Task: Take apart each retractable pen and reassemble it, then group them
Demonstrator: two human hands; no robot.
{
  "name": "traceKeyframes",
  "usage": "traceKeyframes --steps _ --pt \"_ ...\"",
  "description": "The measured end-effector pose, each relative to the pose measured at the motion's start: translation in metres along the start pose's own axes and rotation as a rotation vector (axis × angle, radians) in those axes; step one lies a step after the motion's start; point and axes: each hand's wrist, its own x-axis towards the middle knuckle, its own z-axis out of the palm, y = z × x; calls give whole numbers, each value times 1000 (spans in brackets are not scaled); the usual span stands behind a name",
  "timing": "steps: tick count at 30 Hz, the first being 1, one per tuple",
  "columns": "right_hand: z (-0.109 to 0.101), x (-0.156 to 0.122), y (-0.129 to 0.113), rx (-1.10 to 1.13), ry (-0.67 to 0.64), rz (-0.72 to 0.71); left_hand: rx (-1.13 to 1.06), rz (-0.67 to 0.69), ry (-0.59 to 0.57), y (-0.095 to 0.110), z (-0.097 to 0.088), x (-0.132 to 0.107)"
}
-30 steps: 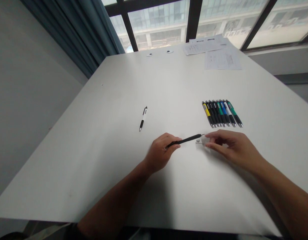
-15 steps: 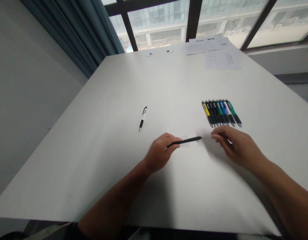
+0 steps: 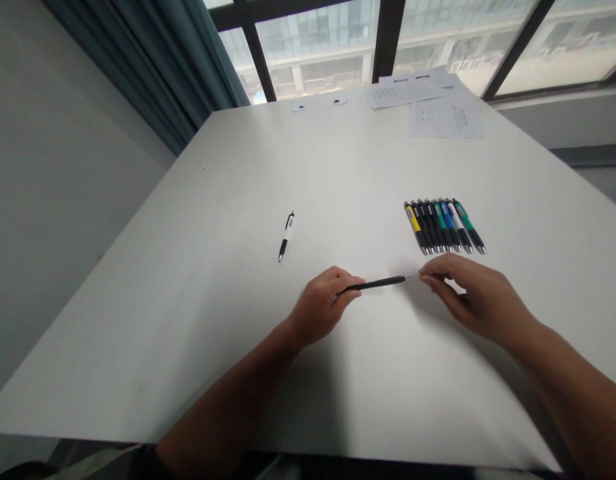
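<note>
My left hand [image 3: 322,303] is closed around the rear part of a black pen [image 3: 383,283], held nearly level with its front end pointing right. A thin metal point sticks out of that front end. Just beyond it, the thumb and forefinger of my right hand [image 3: 471,290] are pinched together in line with the pen. A small pale piece seems to sit at those fingertips, too small and blurred to name. Behind my right hand lies a row of several pens [image 3: 442,228] with yellow, black, green, blue and white barrels. A white and black pen [image 3: 287,237] lies alone, beyond my left hand.
All this is on a white table [image 3: 228,200]. Printed papers [image 3: 445,113] lie at its far right end, near the window. Two small round fittings [image 3: 340,103] sit along the far edge. A blue curtain [image 3: 153,60] hangs at the left.
My right fingertips have shifted slightly left, narrowing the gap to the pen's point. My left hand and the black pen have barely moved, and the pens on the table stay put.
</note>
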Motion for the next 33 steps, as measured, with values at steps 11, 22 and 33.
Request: traceKeyframes --steps 11,22,33 --pt "9 -2 -6 228 -34 104 9 42 -18 -1 2 -1" --pt "28 5 1 115 -100 73 -4 2 6 3 1 2" --pt "11 -1 3 550 193 391 11 -30 14 1 1 1"
